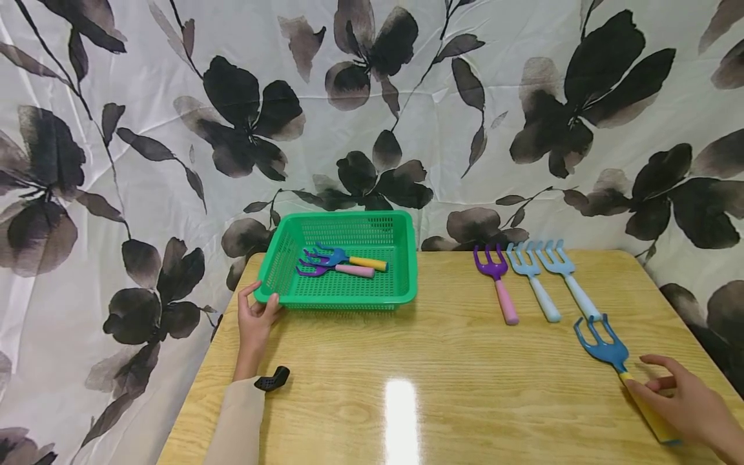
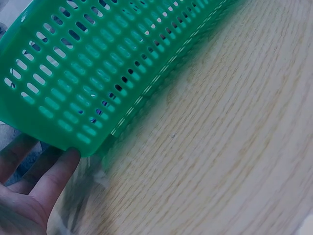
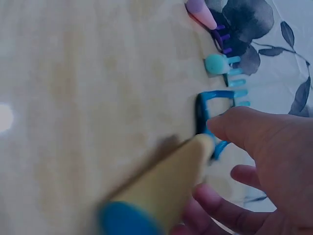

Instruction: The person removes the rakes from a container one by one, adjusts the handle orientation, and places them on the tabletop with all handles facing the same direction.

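Closest to us, at the right edge of the wooden table (image 1: 465,368), the right hand (image 1: 688,400) grasps the blue hand rake (image 1: 615,357) by its yellow handle. We see the thumb on one side and curled fingers on the other, while the pointing finger sticks out. The rake's blue prongs point away from us, toward the back of the table. We cannot tell how tight the hold is.

On the other side we see a pale sleeve (image 1: 235,420). Past it, the left hand (image 1: 258,320) grips the near left corner of the green basket (image 1: 337,301), with the thumb at the front and the other fingers round the side.

Just past the blue prongs, two light-blue hand rakes lie side by side — one here (image 1: 540,290), the other here (image 1: 572,284). To their left is a purple hand rake (image 1: 500,287) with a pink handle. All three have their prongs at the back.

Inside the basket, a blue rake with a yellow handle (image 1: 367,263) lies close to a purple rake with a pink handle (image 1: 354,270). More purple prongs peek out there — we can't tell whose they are.

Behind everything hangs a white cloth (image 1: 442,123) with dark flowers.
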{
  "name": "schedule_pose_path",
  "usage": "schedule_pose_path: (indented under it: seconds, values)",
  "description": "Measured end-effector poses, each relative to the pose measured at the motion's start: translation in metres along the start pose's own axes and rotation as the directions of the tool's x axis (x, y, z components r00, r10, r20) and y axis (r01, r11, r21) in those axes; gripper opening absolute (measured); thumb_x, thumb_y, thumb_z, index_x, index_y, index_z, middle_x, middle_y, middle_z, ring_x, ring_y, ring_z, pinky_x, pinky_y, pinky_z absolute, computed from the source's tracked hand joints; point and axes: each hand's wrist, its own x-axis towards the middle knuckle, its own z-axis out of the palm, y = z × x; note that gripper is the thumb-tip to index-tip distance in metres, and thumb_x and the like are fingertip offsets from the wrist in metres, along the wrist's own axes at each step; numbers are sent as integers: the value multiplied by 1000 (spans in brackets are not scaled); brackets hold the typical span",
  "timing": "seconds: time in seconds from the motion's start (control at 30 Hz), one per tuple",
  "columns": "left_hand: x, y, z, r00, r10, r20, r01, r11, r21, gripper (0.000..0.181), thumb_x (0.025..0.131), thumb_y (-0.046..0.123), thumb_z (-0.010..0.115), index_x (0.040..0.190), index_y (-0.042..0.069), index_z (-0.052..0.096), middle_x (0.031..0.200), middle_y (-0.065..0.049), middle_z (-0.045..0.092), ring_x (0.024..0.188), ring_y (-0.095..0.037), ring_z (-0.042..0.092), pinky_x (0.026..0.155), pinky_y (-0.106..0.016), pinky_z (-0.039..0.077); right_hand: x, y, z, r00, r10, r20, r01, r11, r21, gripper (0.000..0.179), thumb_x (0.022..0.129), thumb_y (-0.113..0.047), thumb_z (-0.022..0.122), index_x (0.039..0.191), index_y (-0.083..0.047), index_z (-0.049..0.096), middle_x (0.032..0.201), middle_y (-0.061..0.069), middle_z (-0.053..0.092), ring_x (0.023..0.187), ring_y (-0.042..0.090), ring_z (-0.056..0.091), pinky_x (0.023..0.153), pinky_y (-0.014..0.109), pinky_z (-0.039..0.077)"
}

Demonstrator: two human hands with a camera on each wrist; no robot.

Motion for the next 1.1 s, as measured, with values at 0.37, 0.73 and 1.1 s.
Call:
schedule_pose_path:
  seconds: [0.37, 0.73, 1.1]
  values:
    - [-1, -2, 2, 1000, 28, -9, -28, 1000, -3, 59, 101, 16, 69, 150, 11, 36, 139, -32, 53, 98, -12, 72, 85, -40, 61, 28, -64, -48, 942, -323, -90, 319, 946, -62, 76, 99, -33, 72, 148, 11, 33, 113, 45, 56, 79, 43, 68, 58, 49, 57]
    - [-2, 5, 0, 1000, -1, -30, 1, 1000, 10, 61, 101, 16, 67, 152, 11, 34, 138, -34, 55, 102, -23, 73, 88, -43, 60, 69, -147, -77, 783, -614, -101, 613, 789, -44, 69, 92, -15, 80, 149, 0, 44, 121, 28, 62, 95, 41, 69, 61, 26, 56]
    - [-10, 23, 6, 999, -35, -2, 35, 999, 19, 64, 101, 15, 68, 153, 6, 32, 140, -35, 52, 114, -34, 67, 93, -52, 56, 111, -249, -64, 662, -749, -31, 750, 662, 3, 66, 91, -10, 80, 148, -3, 48, 123, 21, 63, 99, 33, 68, 72, 40, 60]
